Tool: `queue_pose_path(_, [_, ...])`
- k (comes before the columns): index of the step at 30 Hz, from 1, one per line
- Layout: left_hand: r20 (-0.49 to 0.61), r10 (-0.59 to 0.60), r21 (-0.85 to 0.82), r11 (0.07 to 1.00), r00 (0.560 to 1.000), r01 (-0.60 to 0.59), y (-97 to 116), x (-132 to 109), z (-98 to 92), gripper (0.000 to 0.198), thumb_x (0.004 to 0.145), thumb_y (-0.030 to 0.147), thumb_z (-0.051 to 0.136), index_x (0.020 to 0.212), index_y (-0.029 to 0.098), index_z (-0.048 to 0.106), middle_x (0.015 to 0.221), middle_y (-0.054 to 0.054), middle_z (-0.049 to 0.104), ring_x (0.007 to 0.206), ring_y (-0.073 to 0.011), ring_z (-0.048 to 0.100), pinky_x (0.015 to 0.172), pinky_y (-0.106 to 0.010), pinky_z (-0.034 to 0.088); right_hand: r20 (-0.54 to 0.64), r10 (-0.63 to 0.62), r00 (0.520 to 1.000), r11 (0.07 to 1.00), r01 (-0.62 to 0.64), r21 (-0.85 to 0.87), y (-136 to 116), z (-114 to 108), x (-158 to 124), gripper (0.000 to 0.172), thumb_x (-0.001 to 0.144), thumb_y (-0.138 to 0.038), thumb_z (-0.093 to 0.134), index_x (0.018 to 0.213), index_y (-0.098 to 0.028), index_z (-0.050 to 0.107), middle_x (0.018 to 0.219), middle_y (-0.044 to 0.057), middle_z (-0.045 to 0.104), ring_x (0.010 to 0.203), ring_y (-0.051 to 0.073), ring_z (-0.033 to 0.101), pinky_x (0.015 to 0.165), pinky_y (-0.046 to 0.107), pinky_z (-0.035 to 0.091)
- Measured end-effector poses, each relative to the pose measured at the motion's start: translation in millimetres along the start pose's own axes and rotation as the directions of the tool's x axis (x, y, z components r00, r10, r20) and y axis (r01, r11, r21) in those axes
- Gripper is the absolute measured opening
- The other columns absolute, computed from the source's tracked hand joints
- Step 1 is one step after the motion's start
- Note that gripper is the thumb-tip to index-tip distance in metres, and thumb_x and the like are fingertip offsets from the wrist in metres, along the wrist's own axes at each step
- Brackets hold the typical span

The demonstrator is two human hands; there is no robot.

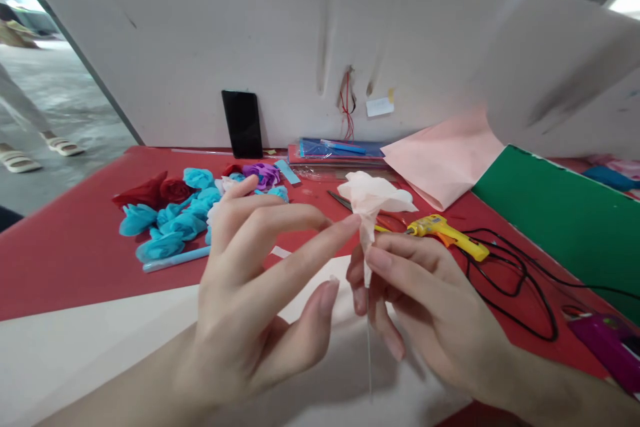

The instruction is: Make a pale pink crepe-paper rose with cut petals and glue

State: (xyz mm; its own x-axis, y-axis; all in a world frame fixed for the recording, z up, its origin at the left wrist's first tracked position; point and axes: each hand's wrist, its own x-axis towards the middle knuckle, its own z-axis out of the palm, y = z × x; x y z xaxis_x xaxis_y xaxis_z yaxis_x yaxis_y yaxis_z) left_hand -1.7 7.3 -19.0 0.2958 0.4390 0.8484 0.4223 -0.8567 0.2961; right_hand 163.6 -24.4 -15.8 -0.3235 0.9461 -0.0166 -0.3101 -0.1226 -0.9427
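Note:
A pale pink paper flower (pixel 373 195) on a thin wire stem (pixel 370 353) stands upright in front of me. My right hand (pixel 420 287) pinches its narrow base between thumb and fingers, with the wire hanging down below. My left hand (pixel 265 287) is open, its index fingertip touching or nearly touching the flower just under the petals. The left thumb stays apart from the index finger. Beneath both hands lies a large pale sheet of paper (pixel 125 320) on the red table (pixel 65 247).
Blue paper flowers (pixel 175 227), dark red ones (pixel 175 191) and a purple one (pixel 263 175) lie left. A phone (pixel 243 123) leans on the white partition (pixel 200 27). Right are a yellow glue gun (pixel 450 233), its black cord (pixel 545 307), pink paper (pixel 445 160) and a green board (pixel 560 233).

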Motion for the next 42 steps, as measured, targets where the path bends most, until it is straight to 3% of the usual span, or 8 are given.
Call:
queue_pose_path(4, [0.002, 0.061, 0.059, 0.996, 0.998, -0.061, -6, -6, 2.5, 0.051, 0.069, 0.018, 0.055, 0.117, 0.036, 0.059, 0.088, -0.003, 0.064, 0.081, -0.0265, 0.049, 0.102, -0.050, 0.023, 0.020, 0.060, 0.998, 0.997, -0.062, 0.054, -3, 2, -2, 0.024, 0.089, -0.031, 0.053, 0.075, -0.015, 0.064, 0.062, -0.003, 0.059, 0.037, 0.000, 0.046, 0.037, 0.011, 0.033])
queue_pose_path(9, [0.010, 0.075, 0.089, 0.993, 0.997, -0.075, -7, -13, 3.9, 0.062, 0.070, 0.023, 0.052, 0.131, 0.035, 0.046, 0.100, -0.005, 0.060, 0.090, -0.0285, 0.048, 0.106, -0.051, 0.018, 0.031, 0.109, 0.994, 0.988, -0.112, 0.106, -8, 5, -4, 0.028, 0.088, -0.032, 0.052, 0.070, -0.014, 0.062, 0.059, -0.003, 0.058, 0.035, 0.000, 0.044, 0.035, 0.011, 0.031])
queue_pose_path(17, [-0.044, 0.099, 0.059, 0.994, 0.994, -0.096, -13, -11, 4.1, 0.043, 0.073, 0.032, 0.058, 0.117, 0.034, 0.060, 0.095, -0.001, 0.065, 0.087, -0.0249, 0.053, 0.107, -0.047, 0.021, 0.063, 0.143, 0.988, 0.981, -0.150, 0.121, -11, 4, -6, 0.027, 0.088, -0.032, 0.052, 0.069, -0.015, 0.063, 0.056, -0.003, 0.056, 0.037, 0.001, 0.042, 0.036, 0.010, 0.030])
queue_pose_path(25, [0.013, 0.184, 0.101, 0.978, 0.983, -0.184, -23, -18, 5.3, 0.059, 0.074, 0.029, 0.056, 0.132, 0.034, 0.045, 0.106, -0.003, 0.060, 0.091, -0.0264, 0.047, 0.110, -0.049, 0.014, 0.080, 0.148, 0.986, 0.981, -0.157, 0.118, -10, 4, -10, 0.025, 0.087, -0.033, 0.055, 0.071, -0.017, 0.064, 0.059, -0.004, 0.057, 0.038, 0.000, 0.043, 0.037, 0.009, 0.031])
queue_pose_path(31, [0.066, 0.280, 0.207, 0.935, 0.958, -0.288, -27, -17, 3.3, 0.057, 0.080, 0.026, 0.045, 0.136, 0.030, 0.039, 0.109, -0.006, 0.052, 0.095, -0.0268, 0.043, 0.108, -0.054, 0.014, 0.049, 0.176, 0.983, 0.982, -0.178, 0.055, -12, 5, -13, 0.022, 0.085, -0.032, 0.059, 0.072, -0.016, 0.065, 0.059, -0.004, 0.057, 0.039, -0.001, 0.044, 0.038, 0.007, 0.032])
queue_pose_path(38, [-0.032, 0.476, 0.363, 0.825, 0.879, -0.433, -33, -8, 4.2, 0.044, 0.083, 0.032, 0.032, 0.116, 0.023, 0.060, 0.097, -0.005, 0.052, 0.081, -0.0227, 0.047, 0.099, -0.060, 0.025, 0.026, 0.199, 0.980, 0.980, -0.200, 0.012, -14, 6, -14, 0.028, 0.082, -0.032, 0.062, 0.063, -0.011, 0.062, 0.054, -0.004, 0.055, 0.038, -0.001, 0.042, 0.035, 0.008, 0.033])
queue_pose_path(40, [-0.024, 0.466, 0.361, 0.829, 0.884, -0.428, -30, -6, 2.2, 0.042, 0.083, 0.032, 0.031, 0.111, 0.024, 0.062, 0.098, -0.004, 0.051, 0.082, -0.0220, 0.046, 0.099, -0.058, 0.026, 0.009, 0.202, 0.979, 0.979, -0.202, -0.005, -12, 5, -13, 0.028, 0.081, -0.033, 0.063, 0.063, -0.011, 0.062, 0.054, -0.004, 0.055, 0.038, -0.001, 0.043, 0.036, 0.008, 0.033])
queue_pose_path(42, [-0.029, 0.386, 0.297, 0.884, 0.922, -0.360, -24, -7, -0.8, 0.039, 0.085, 0.033, 0.031, 0.106, 0.027, 0.063, 0.098, -0.003, 0.051, 0.084, -0.0222, 0.046, 0.100, -0.056, 0.025, 0.001, 0.202, 0.979, 0.979, -0.202, 0.002, -11, 5, -12, 0.027, 0.080, -0.033, 0.064, 0.064, -0.012, 0.062, 0.053, -0.004, 0.054, 0.037, -0.001, 0.043, 0.035, 0.008, 0.034])
